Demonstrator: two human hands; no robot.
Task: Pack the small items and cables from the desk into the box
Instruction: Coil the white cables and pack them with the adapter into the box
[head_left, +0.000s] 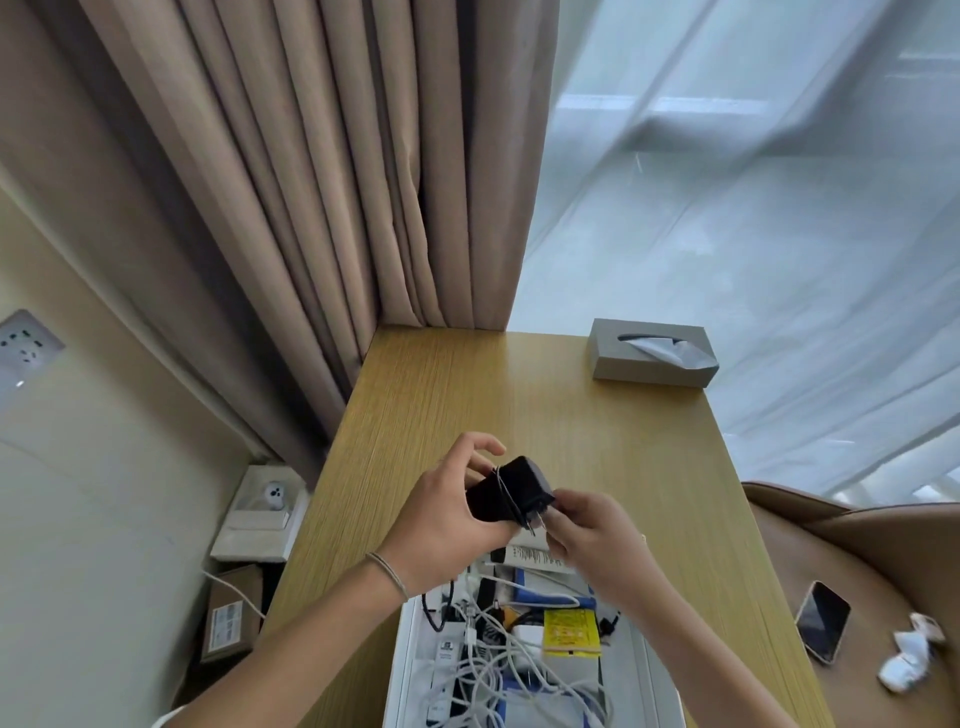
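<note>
Meanwhile, above the wooden surface, a person's left hand grips a black power adapter with a thin black cable wound around its body, fingers curled round the block, while the right hand pinches the cable's loose end beside the plug prongs at the adapter's 5 o'clock corner. Directly below, at 6 o'clock from the hands, the white box sits already crowded with white cables, a white charger and a yellow packet.

The winding looks loose: if the pinched end slips free, the cable may spring open and the adapter could drop into the tangle below, snagging other leads. With the box so full, it may also ride high rather than settle.

A white tube under the right hand and the yellow packet carry dark print, too small and blurred to read; no brand is legible. A grey tissue box stands at 1 o'clock, well apart, and a phone lies on the brown chair at 4 o'clock.
</note>
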